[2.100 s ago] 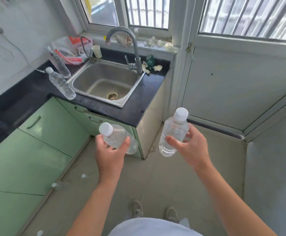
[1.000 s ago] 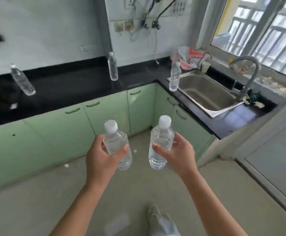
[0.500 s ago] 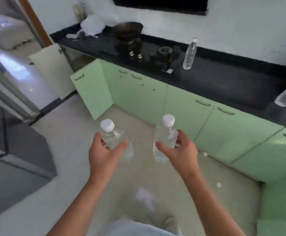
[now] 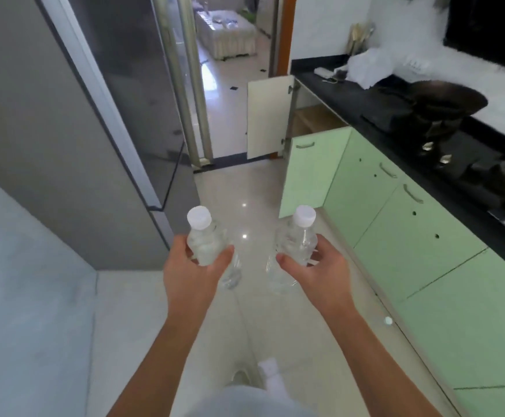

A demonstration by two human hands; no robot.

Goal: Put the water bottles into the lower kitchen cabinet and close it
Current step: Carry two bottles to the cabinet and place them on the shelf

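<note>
My left hand [image 4: 192,270] grips a clear water bottle with a white cap [image 4: 203,236], held upright over the floor. A second clear, white-capped bottle [image 4: 300,236] is gripped by my right hand [image 4: 317,272] at the same height. Ahead on the right, the far end lower cabinet [image 4: 314,117] stands open: one green door [image 4: 312,171] swings toward me and a cream door [image 4: 267,118] swings out toward the doorway. A wooden shelf shows inside it. Both bottles are well short of that cabinet.
Green lower cabinets [image 4: 419,236] run along the right under a black countertop [image 4: 365,100] carrying a gas stove with a wok [image 4: 448,100]. A tall grey fridge [image 4: 79,115] fills the left. A doorway [image 4: 230,70] opens ahead. Tiled floor lies between.
My view has swung left from the sink, along the counter, to the fridge and doorway. Both hands still hold their bottles in front of me. The open end cabinet is now nearer.
</note>
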